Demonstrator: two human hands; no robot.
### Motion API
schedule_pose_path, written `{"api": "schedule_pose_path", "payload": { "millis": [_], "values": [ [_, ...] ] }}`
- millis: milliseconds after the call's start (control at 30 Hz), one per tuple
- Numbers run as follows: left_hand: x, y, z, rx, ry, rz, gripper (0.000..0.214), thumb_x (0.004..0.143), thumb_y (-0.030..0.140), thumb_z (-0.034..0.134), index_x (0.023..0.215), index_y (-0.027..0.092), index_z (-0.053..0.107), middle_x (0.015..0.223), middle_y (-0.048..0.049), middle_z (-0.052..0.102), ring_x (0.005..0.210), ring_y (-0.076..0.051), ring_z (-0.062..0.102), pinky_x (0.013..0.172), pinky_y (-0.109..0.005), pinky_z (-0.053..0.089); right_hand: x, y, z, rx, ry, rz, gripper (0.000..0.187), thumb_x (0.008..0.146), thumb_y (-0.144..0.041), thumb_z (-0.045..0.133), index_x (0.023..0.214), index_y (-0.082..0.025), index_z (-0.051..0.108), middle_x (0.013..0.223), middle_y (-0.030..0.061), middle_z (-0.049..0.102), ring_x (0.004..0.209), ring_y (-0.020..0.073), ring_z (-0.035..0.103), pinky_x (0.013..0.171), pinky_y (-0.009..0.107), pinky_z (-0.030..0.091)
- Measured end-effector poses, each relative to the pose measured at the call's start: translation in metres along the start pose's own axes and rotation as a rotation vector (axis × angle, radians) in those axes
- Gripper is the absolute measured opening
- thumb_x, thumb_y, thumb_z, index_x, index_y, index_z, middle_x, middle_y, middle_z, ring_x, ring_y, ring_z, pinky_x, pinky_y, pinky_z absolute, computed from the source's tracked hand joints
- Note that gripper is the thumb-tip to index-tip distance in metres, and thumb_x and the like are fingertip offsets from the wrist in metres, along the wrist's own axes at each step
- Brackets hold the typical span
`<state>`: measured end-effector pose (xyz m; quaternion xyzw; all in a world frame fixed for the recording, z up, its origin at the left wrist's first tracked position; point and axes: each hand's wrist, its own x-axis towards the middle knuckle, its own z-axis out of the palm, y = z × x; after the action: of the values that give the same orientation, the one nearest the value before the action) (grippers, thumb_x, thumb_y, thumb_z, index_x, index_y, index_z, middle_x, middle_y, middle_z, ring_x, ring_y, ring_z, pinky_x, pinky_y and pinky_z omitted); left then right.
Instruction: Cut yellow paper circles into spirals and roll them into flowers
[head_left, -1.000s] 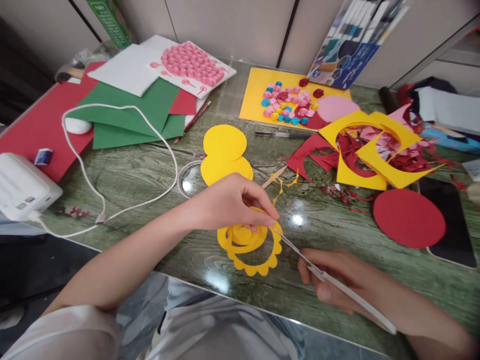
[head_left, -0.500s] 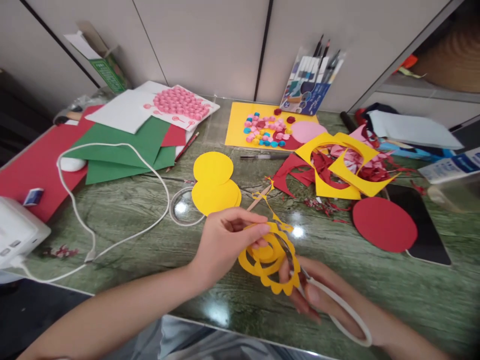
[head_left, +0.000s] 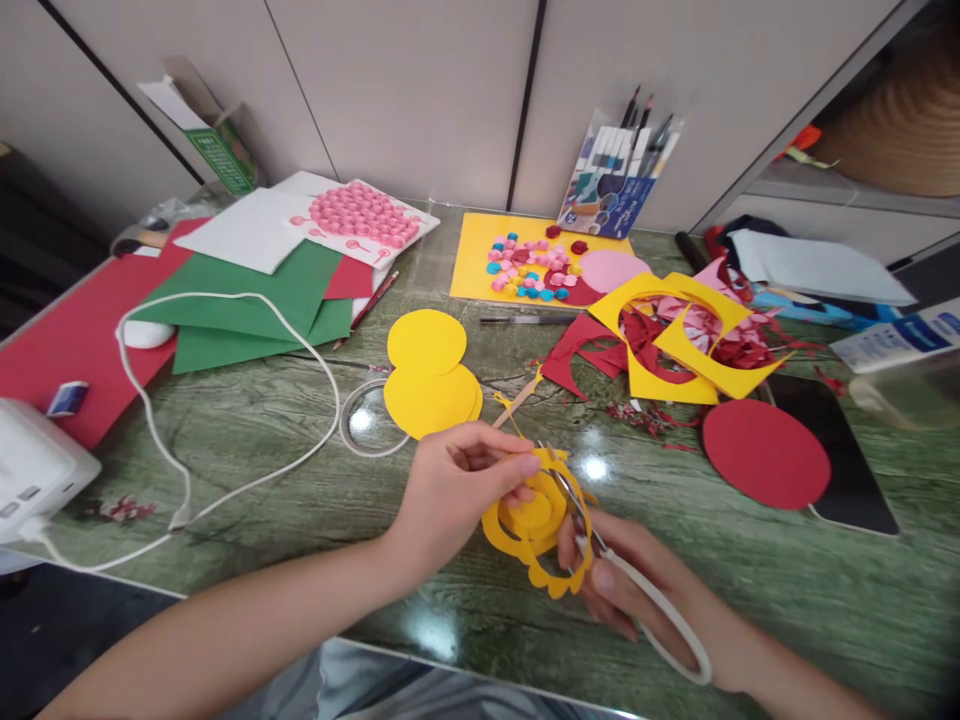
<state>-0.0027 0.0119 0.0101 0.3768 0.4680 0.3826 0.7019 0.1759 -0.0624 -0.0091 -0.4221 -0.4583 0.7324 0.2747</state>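
A yellow paper spiral point(head_left: 517, 546) with a scalloped outer edge is pinched between the thumb and fingers of my left hand point(head_left: 457, 490). My right hand point(head_left: 637, 580) grips a pair of scissors point(head_left: 667, 610) with pale handles. Their metal blades lie at the right side of the spiral, against its outer band. Just beyond my left hand, yellow paper circles point(head_left: 427, 365) overlap on the table, partly over a roll of clear tape point(head_left: 352, 420). A thin wooden stick point(head_left: 519, 398) with yellow scraps on it rests close to my left fingertips.
To the right lie a red paper circle point(head_left: 765, 453), a dark phone point(head_left: 855, 470) and yellow cut-out frames point(head_left: 645, 375) over red and pink scraps. Behind, small paper balls sit on a yellow sheet point(head_left: 469, 255). A white cable point(head_left: 225, 490) loops at left by green paper point(head_left: 225, 340).
The scissors and my right hand have shifted slightly left, and the blades now show over the spiral's edge. The spiral has turned a little in my left hand.
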Motion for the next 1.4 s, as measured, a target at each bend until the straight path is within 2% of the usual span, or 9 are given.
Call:
{"api": "schedule_pose_path", "payload": {
  "millis": [233,567,733,1033,1233,1400],
  "values": [
    [0.000,-0.002,-0.003,0.043,0.002,0.002,0.015,0.064,0.024,0.076,0.072,0.015,0.067,0.052,0.0020,0.065,0.046,-0.010,0.059,0.048,-0.019,0.050,0.001,0.000,0.002,-0.014,0.024,0.029,0.038,0.085,-0.057,0.048,0.079,-0.020,0.044,0.053,-0.0090,0.031,0.043,0.0066,0.026,0.039,0.019,0.022],
    [0.005,0.003,-0.006,0.042,-0.049,-0.020,0.013,0.065,0.021,0.076,0.073,0.015,0.069,0.052,0.0027,0.065,0.045,-0.007,0.058,0.046,-0.015,0.048,-0.001,-0.003,0.002,0.018,0.018,0.028,0.037,0.086,-0.056,0.049,0.077,-0.021,0.043,0.053,-0.0095,0.029,0.042,0.0059,0.024,0.039,0.018,0.020],
    [0.011,0.006,-0.011,0.117,-0.099,-0.034,0.014,0.065,0.023,0.076,0.075,0.016,0.070,0.054,0.0023,0.065,0.046,-0.007,0.058,0.047,-0.015,0.049,-0.001,-0.004,-0.001,-0.012,0.005,0.050,0.036,0.087,-0.055,0.047,0.077,-0.021,0.040,0.053,-0.0098,0.028,0.042,0.0058,0.022,0.039,0.018,0.018],
    [0.017,0.013,-0.017,0.284,-0.148,-0.032,0.016,0.065,0.025,0.075,0.078,0.016,0.072,0.059,-0.0002,0.067,0.049,-0.009,0.060,0.050,-0.017,0.051,-0.001,-0.009,-0.007,-0.049,-0.016,0.106,0.036,0.086,-0.053,0.050,0.076,-0.020,0.043,0.053,-0.0099,0.032,0.040,0.0045,0.027,0.037,0.017,0.022],
    [0.021,0.020,-0.023,0.341,-0.245,-0.086,0.013,0.067,0.023,0.074,0.077,0.016,0.072,0.057,0.0000,0.066,0.049,-0.008,0.059,0.047,-0.015,0.049,-0.003,-0.012,-0.012,-0.107,-0.051,0.154,0.037,0.086,-0.054,0.050,0.075,-0.020,0.044,0.050,-0.0098,0.034,0.038,0.0050,0.029,0.036,0.016,0.022],
    [0.024,0.030,-0.030,0.403,-0.396,-0.148,0.009,0.068,0.019,0.072,0.076,0.016,0.072,0.055,0.0008,0.065,0.048,-0.007,0.059,0.046,-0.014,0.048,-0.007,-0.013,-0.016,-0.189,-0.128,0.178,0.034,0.088,-0.050,0.050,0.074,-0.020,0.043,0.052,-0.0097,0.032,0.039,0.0047,0.028,0.036,0.016,0.021]
  ]
}}
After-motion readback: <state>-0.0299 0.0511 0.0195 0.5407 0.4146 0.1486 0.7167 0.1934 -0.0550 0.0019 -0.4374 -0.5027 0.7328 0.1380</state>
